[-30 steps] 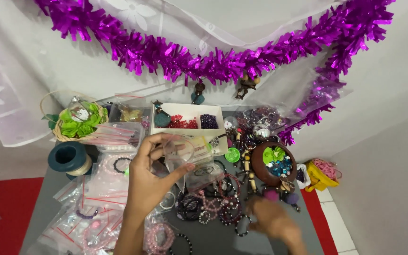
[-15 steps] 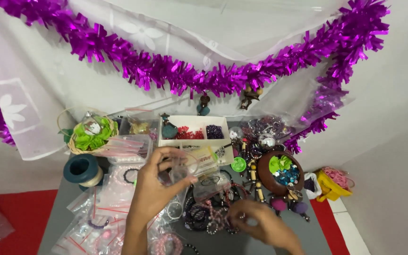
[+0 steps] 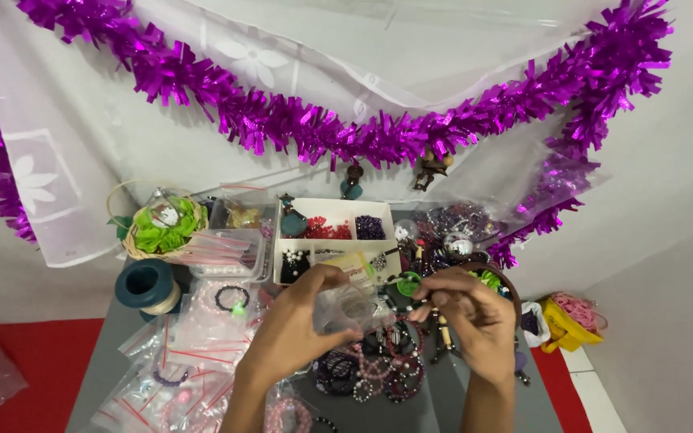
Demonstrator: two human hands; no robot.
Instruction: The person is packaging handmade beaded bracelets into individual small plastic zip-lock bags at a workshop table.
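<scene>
While both hands meet, left hand (image 3: 298, 325) pinching clear bag (image 3: 345, 309), right hand (image 3: 471, 317) alongside

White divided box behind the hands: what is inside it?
The white divided box shows red beads, dark purple beads and a teal pendant; the left hand covers part of its front compartments.

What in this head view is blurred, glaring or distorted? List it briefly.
Head view: even, soft light; glints on the purple tinsel garland; both hands, left and right, and the clear plastic bag slightly soft; wide-angle bending at the edges.
</scene>
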